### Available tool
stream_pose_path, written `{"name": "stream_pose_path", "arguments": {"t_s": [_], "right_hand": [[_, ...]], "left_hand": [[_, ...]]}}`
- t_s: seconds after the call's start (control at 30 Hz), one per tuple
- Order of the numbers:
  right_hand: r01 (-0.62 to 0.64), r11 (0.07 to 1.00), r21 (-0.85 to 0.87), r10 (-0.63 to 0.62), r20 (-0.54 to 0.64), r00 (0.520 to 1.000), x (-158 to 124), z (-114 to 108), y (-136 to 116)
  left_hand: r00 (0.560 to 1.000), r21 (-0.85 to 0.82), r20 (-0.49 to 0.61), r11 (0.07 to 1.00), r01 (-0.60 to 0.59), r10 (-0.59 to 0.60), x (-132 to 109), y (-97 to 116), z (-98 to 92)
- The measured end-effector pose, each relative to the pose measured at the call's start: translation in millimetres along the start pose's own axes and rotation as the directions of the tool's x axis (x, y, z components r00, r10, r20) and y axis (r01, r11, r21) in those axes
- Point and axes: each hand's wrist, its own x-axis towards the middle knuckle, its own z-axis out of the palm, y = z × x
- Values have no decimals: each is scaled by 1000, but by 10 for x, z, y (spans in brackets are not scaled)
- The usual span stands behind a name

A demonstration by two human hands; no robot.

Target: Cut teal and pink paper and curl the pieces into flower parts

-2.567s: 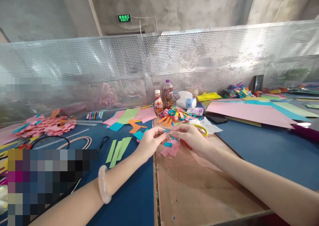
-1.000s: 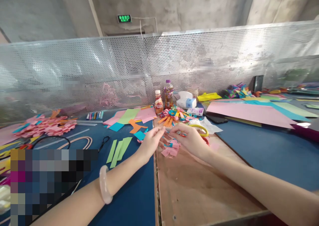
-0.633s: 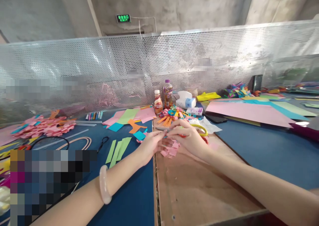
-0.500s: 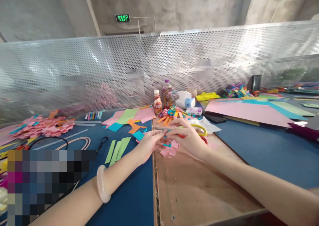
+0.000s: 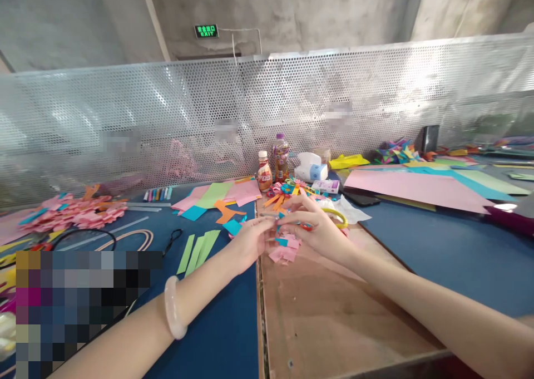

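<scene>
My left hand [image 5: 250, 240], with a pale bangle [image 5: 172, 308] on its wrist, reaches in from the left, its fingertips pinched together. Close against them, the curled fingers of my right hand [image 5: 315, 226] are also closed at the tips. Whatever is pinched between the hands is tiny and mostly covered by the fingers. Below them lies a small pile of pink paper pieces [image 5: 286, 254] with a blue paper strip [image 5: 282, 242] on top. Scissors with a yellow handle [image 5: 337, 216] show behind my right hand, which partly hides them.
Green paper strips [image 5: 199, 251] and an orange paper cutout [image 5: 226, 212] lie left of my hands. Two bottles [image 5: 264, 173] and a tissue pack [image 5: 311, 169] stand behind, before a perforated metal screen [image 5: 287, 101]. Large pink sheets [image 5: 409, 188] lie right; pink cutouts [image 5: 70, 212] are heaped left.
The hands stay in nearly the same place, with small finger movements at their meeting tips. The right fingers have shifted slightly. The view has moved a little.
</scene>
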Motion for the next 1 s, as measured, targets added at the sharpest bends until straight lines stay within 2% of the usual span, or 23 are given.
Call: {"name": "stream_pose_path", "arguments": {"t_s": [0.07,0.13,0.23,0.3,0.37,0.47,0.63,0.77,0.9,1.0], "right_hand": [[-83,996,45,85,-40,996,-3,1,-35],[-206,974,97,210,-32,977,-9,7,-55],[-369,916,159,359,87,929,-27,39,-58],[-414,887,207,384,170,908,-41,75,-53],[-426,870,249,377,222,899,-52,108,-48],[-431,856,284,375,233,897,-56,123,-44],[-419,872,254,361,246,900,-50,74,-58],[-424,882,208,366,264,892,-51,62,-54],[-415,891,186,376,209,902,-59,85,0],[-358,921,152,349,86,933,-70,98,39]], "left_hand": [[990,61,-90,993,-103,108,6,1,-2],[963,180,-148,964,-196,223,6,1,-3],[925,368,-144,887,-279,350,-13,3,12],[914,456,-128,842,-289,384,-31,7,33],[916,498,-122,822,-277,382,-44,9,53],[924,501,-115,825,-263,364,-45,1,64],[928,421,-143,869,-259,345,-37,-15,51],[952,345,-127,912,-222,280,-43,-8,53],[956,333,-124,919,-211,265,-38,-10,55],[953,324,-142,922,-212,269,-27,-20,49]]}}
